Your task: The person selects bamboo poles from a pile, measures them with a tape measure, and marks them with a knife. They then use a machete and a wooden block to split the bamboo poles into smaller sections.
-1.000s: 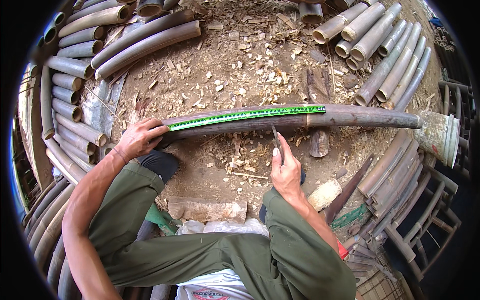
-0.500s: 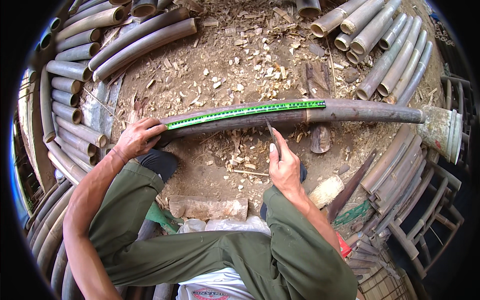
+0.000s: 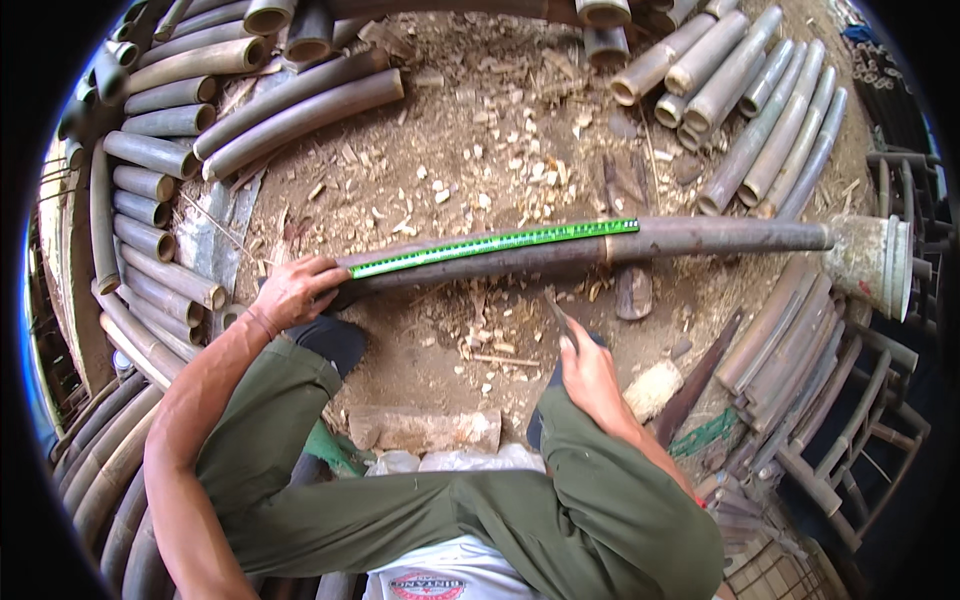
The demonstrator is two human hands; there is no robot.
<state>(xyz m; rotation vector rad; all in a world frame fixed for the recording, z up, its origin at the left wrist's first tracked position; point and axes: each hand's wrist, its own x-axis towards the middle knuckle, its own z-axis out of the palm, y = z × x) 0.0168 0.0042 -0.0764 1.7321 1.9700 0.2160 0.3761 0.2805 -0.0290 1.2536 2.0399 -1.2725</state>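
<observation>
A long brown bamboo pole [image 3: 700,237] lies across in front of me, its right end against a whitish bucket. Along its upper side runs a bright green measuring strip [image 3: 500,242] with black marks. My left hand [image 3: 298,292] is closed over the pole's left end, pressing the strip's end there; the pole's tip is hidden beneath it. My right hand [image 3: 590,378] is closed around a slim, pointed knife [image 3: 560,318]. Its tip points toward the pole but stays apart from it, on the near side. The handle is mostly hidden in my fingers.
Cut bamboo lengths [image 3: 160,160] are stacked at left, with more bamboo [image 3: 710,70] at far right. The bucket [image 3: 868,265] stands at right. A short log [image 3: 425,428] lies between my legs, and a wooden block [image 3: 633,292] sits under the pole. Chips litter the ground.
My right hand has drawn the knife back from the pole, toward my right knee. The left hand keeps its hold on the pole and strip. The whole view has shifted slightly.
</observation>
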